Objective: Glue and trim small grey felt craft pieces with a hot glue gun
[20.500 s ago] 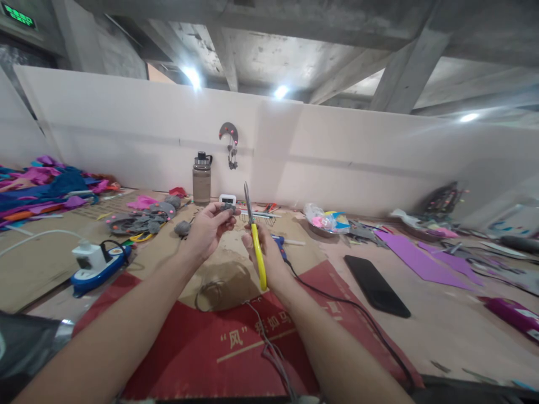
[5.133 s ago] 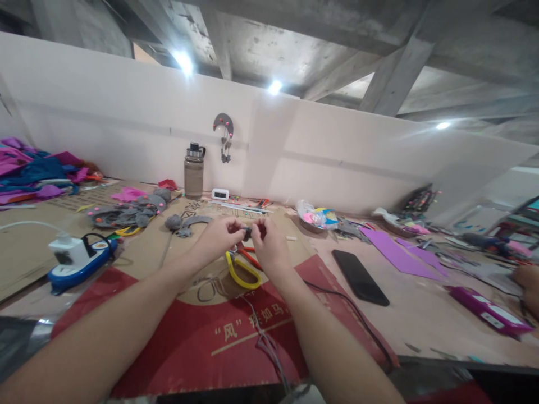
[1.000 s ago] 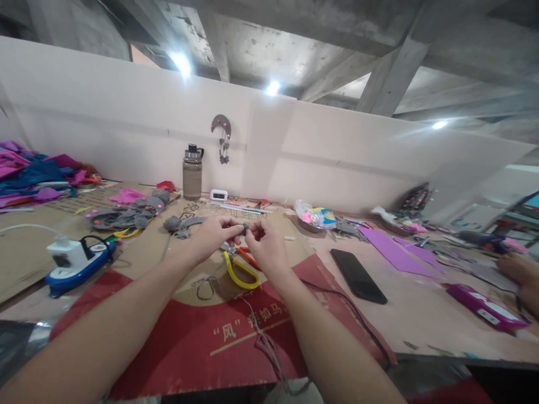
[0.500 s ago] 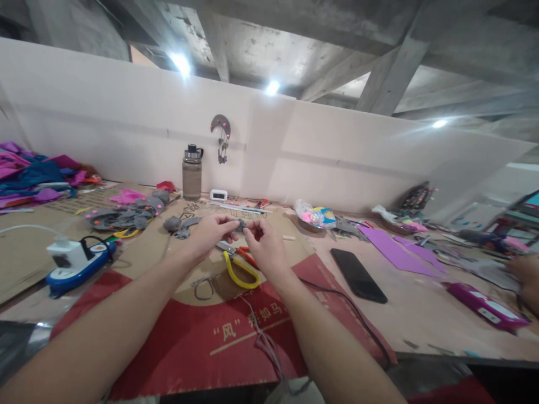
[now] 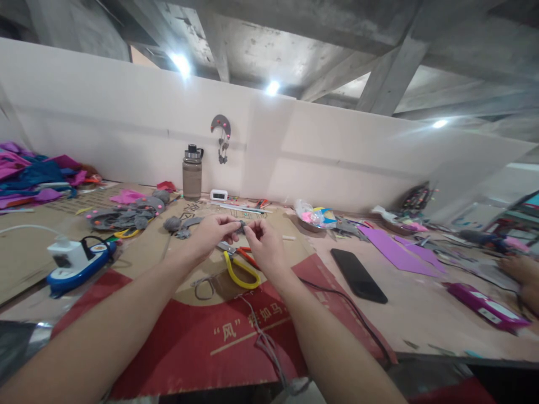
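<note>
Between my fingertips is a small dark grey felt-like piece (image 5: 241,226), its exact shape too small to make out. My left hand (image 5: 214,234) pinches it from the left, and my right hand (image 5: 266,244) pinches it from the right. Just below them on the cardboard lies a pair of scissors (image 5: 242,279) with yellow and orange handles, its blades partly hidden by my hands. Grey yarn (image 5: 204,288) forms a loop beside the scissors, and a loose strand trails down over the red panel. Left of my hands sit grey scraps (image 5: 183,229) with a small ball.
A black phone (image 5: 357,275) and purple sheets (image 5: 396,249) lie to the right. A blue power strip (image 5: 80,272) is at the left. At the back stand a bottle (image 5: 192,174) and a bowl (image 5: 314,221). Another person's hand (image 5: 522,272) shows at the far right.
My fingers have shifted very slightly around the grey piece, which stays in place. At the far right, the other person's hand has moved a little to the left.
</note>
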`<move>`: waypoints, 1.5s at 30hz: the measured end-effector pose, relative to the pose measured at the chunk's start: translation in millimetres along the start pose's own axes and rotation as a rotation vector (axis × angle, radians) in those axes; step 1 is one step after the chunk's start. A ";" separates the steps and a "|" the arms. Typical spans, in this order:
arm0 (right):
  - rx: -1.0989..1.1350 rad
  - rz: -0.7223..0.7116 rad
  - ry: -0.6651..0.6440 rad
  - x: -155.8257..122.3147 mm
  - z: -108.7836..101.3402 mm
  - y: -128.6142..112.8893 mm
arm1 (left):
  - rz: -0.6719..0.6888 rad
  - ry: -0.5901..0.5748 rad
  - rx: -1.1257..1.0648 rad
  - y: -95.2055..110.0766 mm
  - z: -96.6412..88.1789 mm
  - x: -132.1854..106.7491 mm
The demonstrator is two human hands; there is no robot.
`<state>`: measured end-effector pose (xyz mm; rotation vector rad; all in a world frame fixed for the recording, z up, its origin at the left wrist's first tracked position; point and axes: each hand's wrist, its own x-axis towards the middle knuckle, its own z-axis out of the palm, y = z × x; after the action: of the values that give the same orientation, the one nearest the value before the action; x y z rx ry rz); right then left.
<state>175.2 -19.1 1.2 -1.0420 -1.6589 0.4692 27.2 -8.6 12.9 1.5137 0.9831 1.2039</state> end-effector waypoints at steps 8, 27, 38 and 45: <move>0.074 -0.014 -0.020 0.3 6.1 7.2 | -0.036 0.077 -0.043 -1.3 -2.5 3.1; -0.100 -0.157 -0.049 -1.1 2.8 3.0 | 0.010 0.229 -0.033 -0.9 -4.1 5.5; -0.190 -0.144 -0.047 -1.5 3.5 9.1 | 0.092 0.138 0.092 -2.4 -0.4 3.2; -0.222 -0.100 -0.014 -1.4 2.6 8.6 | 0.133 0.093 0.184 0.0 -1.1 0.9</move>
<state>176.4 -15.1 -6.9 -1.1117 -1.7962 0.2301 26.2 -7.5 13.2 1.7027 1.0937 1.3165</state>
